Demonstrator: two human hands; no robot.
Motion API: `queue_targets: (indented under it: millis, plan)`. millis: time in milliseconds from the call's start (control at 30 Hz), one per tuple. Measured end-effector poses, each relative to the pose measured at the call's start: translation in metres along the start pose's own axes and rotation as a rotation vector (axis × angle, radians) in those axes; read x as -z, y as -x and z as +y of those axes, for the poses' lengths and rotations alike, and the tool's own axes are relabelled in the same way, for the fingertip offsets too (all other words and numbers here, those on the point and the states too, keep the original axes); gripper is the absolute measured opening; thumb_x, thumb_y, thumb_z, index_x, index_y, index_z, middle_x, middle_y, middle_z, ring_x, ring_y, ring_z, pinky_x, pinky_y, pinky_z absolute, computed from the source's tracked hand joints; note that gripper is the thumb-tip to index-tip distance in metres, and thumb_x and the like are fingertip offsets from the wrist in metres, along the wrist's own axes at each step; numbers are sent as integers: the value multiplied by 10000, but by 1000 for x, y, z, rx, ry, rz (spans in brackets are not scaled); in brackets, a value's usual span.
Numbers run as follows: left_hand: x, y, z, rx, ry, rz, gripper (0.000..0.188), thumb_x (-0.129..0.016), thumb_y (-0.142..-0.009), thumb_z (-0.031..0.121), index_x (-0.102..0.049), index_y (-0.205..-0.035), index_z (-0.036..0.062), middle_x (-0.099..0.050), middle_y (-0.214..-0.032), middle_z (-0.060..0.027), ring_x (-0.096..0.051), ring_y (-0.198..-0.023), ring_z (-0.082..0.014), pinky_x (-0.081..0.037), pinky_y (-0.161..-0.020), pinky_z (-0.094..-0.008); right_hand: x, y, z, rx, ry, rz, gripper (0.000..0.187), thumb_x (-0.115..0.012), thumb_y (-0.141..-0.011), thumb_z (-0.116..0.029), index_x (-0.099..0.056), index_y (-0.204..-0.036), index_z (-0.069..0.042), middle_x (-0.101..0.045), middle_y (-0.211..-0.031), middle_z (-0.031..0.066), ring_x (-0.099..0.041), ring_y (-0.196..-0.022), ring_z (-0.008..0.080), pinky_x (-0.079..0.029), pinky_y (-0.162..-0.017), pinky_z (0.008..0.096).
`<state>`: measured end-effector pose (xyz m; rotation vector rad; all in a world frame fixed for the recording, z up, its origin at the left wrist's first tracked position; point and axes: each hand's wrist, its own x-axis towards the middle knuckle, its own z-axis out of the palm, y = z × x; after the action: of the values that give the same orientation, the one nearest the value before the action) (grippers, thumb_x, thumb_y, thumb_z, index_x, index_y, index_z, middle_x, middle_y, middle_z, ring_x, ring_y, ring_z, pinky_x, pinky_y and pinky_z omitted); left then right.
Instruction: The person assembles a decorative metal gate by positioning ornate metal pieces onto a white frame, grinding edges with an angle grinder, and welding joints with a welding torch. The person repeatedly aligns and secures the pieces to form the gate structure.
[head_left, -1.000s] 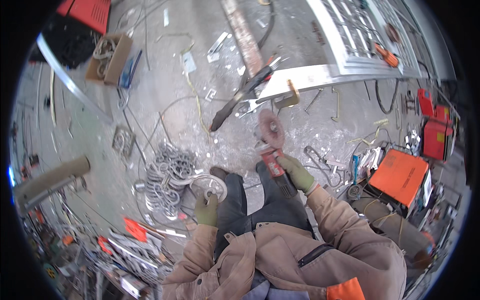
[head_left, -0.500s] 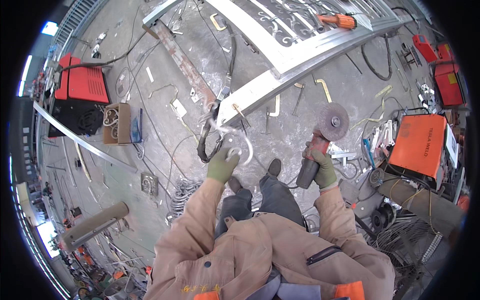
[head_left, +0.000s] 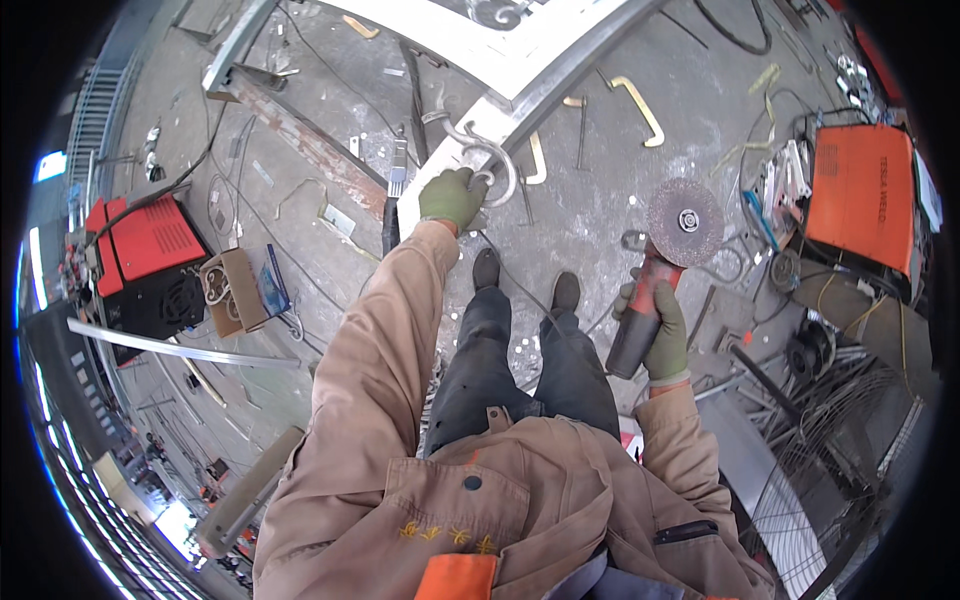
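Observation:
My left hand (head_left: 452,197), in a green glove, grips a curled metal scroll piece (head_left: 490,160) at the corner of a white metal gate frame (head_left: 520,100) lying on the concrete floor. My right hand (head_left: 662,325), also gloved, holds an angle grinder (head_left: 650,290) by its body, its round disc (head_left: 685,221) facing up and away from the frame. I stand upright, with my two shoes (head_left: 525,282) just below the frame's corner.
A red welding machine (head_left: 140,255) and an open cardboard box (head_left: 235,290) sit to the left. An orange machine (head_left: 862,195) with cables and tools lies to the right. Bent metal bars (head_left: 640,105), a rusty beam (head_left: 310,150) and wire mesh (head_left: 800,500) lie about.
I have risen from a crouch to standing. My left hand carried the scroll piece up to the frame's corner, and my right hand moved the grinder out to the right.

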<state>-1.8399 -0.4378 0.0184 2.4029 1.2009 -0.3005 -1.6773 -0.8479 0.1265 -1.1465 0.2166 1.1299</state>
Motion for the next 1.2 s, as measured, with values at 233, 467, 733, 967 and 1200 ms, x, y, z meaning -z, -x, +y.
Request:
queue_targets:
  millis: [233, 467, 733, 967, 1200]
  plan:
    - [-17, -17, -27, -129, -132, 100, 537, -777, -1034, 597, -838, -1297, 133, -828, -1209, -184, -814, -1115, -412, -636, -961, -560, -46, -23, 31, 47, -143, 19, 774, -867, -1085, -300, -495, -1702, -18, -747, -1473, 214, -820, -1227, 319, -702, -1058, 506]
    - [-1, -11, -41, -111, 27, 131, 468, -812, -1016, 444, -803, -1304, 75, -828, -1289, -193, -810, -1113, -420, -645, -952, -552, -94, -53, 49, 29, -35, 94, 736, -872, -1069, -236, -515, -1669, -1, -793, -1287, 173, -826, -1118, 280, -702, -966, 450]
    - [19, 133, 3, -465, 552, -271, 615, -863, -1033, 588, -847, -1290, 30, -845, -1171, -245, -821, -1065, -474, -655, -960, -504, -133, -94, 54, -34, 32, 184, 525, -897, -1040, -275, -683, -1413, 26, -799, -1208, 170, -804, -1030, 278, -684, -910, 438]
    - [-10, 167, 22, -558, 448, -289, 621, -835, -1036, 536, -726, -1341, 6, -823, -1077, -270, -807, -972, -503, -632, -866, -599, -120, -122, 63, -97, 2, 310, 461, -926, -1010, -268, -712, -1326, -9, -800, -1137, 135, -796, -964, 278, -687, -842, 457]
    - [-8, 177, 22, -493, 543, -376, 536, -766, -1098, 382, -671, -1434, -26, -817, -1104, -301, -808, -978, -510, -638, -864, -589, -112, -121, 71, -162, -127, 359, 399, -926, -1016, -264, -707, -1292, -77, -791, -1102, 112, -794, -937, 283, -699, -838, 478]
